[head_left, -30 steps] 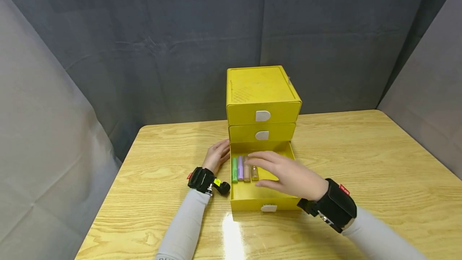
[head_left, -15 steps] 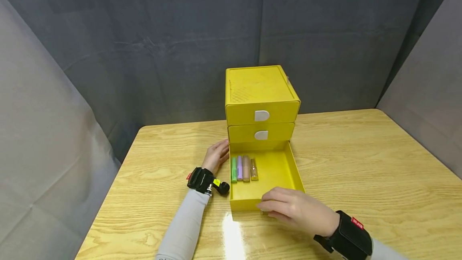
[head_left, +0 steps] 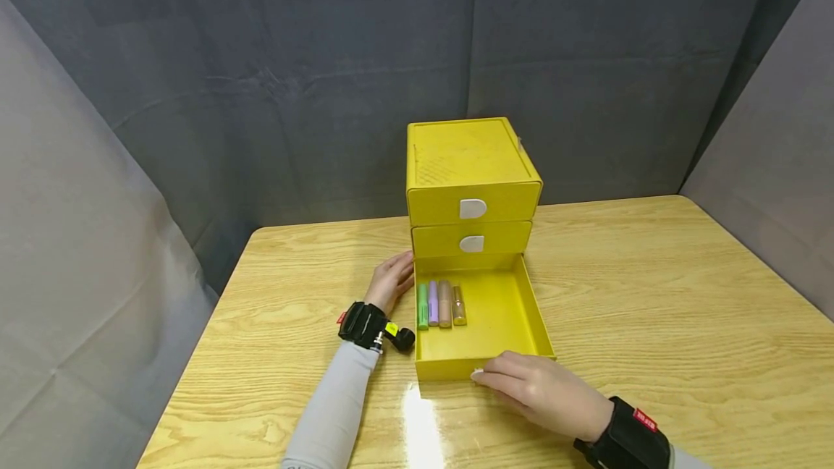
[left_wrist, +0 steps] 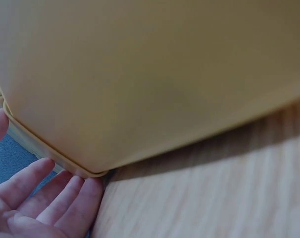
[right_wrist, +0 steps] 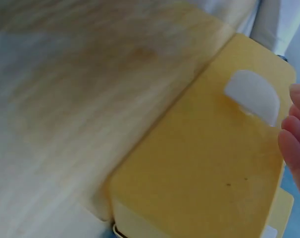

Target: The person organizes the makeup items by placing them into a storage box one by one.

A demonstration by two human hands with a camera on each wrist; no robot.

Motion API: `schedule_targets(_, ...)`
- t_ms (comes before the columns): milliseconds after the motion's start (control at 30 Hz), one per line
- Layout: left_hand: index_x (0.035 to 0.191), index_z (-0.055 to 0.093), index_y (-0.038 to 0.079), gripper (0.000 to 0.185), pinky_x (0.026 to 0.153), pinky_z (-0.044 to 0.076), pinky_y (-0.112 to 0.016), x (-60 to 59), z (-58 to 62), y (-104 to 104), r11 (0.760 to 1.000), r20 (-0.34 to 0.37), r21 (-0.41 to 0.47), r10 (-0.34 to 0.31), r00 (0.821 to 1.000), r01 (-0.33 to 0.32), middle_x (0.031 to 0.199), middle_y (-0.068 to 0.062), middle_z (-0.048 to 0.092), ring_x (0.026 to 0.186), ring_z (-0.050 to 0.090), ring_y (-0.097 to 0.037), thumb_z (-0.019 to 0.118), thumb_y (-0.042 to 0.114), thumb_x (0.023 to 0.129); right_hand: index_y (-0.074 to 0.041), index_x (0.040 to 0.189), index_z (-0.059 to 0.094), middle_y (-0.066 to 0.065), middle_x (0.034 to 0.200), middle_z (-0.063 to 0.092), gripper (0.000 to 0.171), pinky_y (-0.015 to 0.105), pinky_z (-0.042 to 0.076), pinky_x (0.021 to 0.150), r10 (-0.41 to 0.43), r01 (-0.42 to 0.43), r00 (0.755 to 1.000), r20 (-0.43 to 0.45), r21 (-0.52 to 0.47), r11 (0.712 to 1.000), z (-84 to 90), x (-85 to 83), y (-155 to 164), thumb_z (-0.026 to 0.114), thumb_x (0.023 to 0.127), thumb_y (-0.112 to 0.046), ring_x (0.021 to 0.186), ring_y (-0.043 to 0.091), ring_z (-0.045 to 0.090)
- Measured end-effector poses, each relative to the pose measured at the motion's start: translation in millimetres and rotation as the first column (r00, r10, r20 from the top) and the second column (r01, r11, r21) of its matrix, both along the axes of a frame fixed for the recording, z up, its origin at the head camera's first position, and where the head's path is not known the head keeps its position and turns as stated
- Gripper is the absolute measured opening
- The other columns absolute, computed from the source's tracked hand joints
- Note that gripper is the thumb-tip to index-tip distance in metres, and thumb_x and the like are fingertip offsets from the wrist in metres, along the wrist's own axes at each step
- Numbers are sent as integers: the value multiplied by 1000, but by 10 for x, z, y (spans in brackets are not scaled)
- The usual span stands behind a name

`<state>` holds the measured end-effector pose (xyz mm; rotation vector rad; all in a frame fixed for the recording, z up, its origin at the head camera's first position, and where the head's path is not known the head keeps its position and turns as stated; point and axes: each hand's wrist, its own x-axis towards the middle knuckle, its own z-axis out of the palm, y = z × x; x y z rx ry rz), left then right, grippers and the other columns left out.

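Note:
A yellow drawer cabinet point(head_left: 473, 154) stands on the table with its bottom drawer point(head_left: 502, 335) pulled out. Side by side at the drawer's left lie a green tube point(head_left: 423, 307), a purple tube point(head_left: 434, 304), a beige tube point(head_left: 445, 305) and a shorter brown-gold tube point(head_left: 459, 307). My left hand point(head_left: 391, 282) rests its fairly straight fingers against the cabinet's left side; its fingertips point(left_wrist: 43, 166) meet the frame's edge in the left wrist view. My right hand point(head_left: 531, 389) is at the drawer front, fingers extended close to the white pull tab point(right_wrist: 254, 94).
Above the pulled-out drawer, the middle drawer point(head_left: 430, 239) and top drawer point(head_left: 433, 205) are closed, each with a white tab. The wooden table point(head_left: 651, 295) stretches to both sides. A dark grey curtain point(head_left: 313, 93) hangs behind, with pale cloth point(head_left: 72, 201) at the sides.
My right hand has moved from above the tubes down and toward me to the drawer front, uncovering the tubes. My left hand stays at the cabinet's side.

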<state>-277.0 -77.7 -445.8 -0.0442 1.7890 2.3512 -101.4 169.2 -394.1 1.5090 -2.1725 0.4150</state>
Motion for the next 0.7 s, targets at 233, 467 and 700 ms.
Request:
schedule_targets(233, 131, 46, -3, 50, 99, 41, -37, 0, 0, -1, 1000, 1, 1, 5, 1000, -5, 133, -17, 47, 121, 46, -27, 58, 26, 91, -6, 109, 63, 0, 101, 60, 30, 16, 49, 77, -28, 28, 1000, 0, 28, 999, -47, -23, -2, 35, 99, -14, 89, 8, 57)
schedule_targets(467, 130, 47, -1, 50, 98, 42, -36, 2, 7, -1, 1000, 6, -2, 11, 1000, -11, 132, -16, 49, 121, 47, -25, 58, 27, 90, -6, 106, 64, 0, 101, 58, 52, 15, 48, 76, -61, 61, 998, -14, 51, 997, -42, -28, -35, 13, 100, -16, 88, 9, 55)
schedule_targets(700, 131, 46, -2, 50, 99, 40, -37, -2, 2, 5, 1000, 4, 2, 3, 1000, -3, 133, -17, 47, 122, 46, -26, 57, 26, 91, -6, 101, 65, -1, 97, 57, 57, 14, 48, 75, -81, 81, 997, -14, 63, 995, -39, -25, -57, 9, 100, -16, 85, 8, 54)
